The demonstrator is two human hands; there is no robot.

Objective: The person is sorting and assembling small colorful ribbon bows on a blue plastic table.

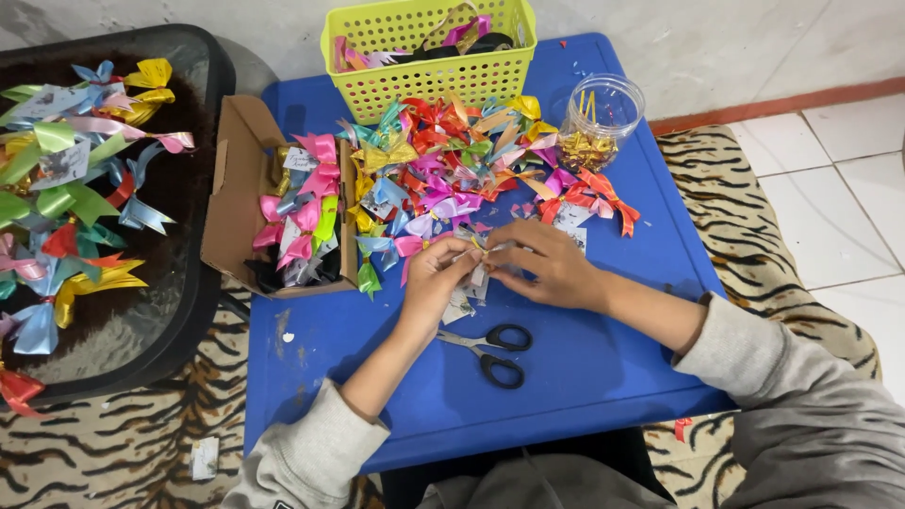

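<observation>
Both hands meet just above the black scissors (490,349) on the blue desk (603,368). The left hand (436,278) and right hand (547,264) pinch a small silvery ribbon bow (478,253) between fingertips, below the bow pile (452,160).

We sat at a low blue counter (603,377) set on a tiger-striped rug (123,452) that spread out on both sides. To the right lay white floor tiles (848,170) with a reddish skirting strip (782,104) under a pale, scuffed wall (698,38). On our left stood a dark, glass-topped round table (193,311). The light was even and soft.
</observation>
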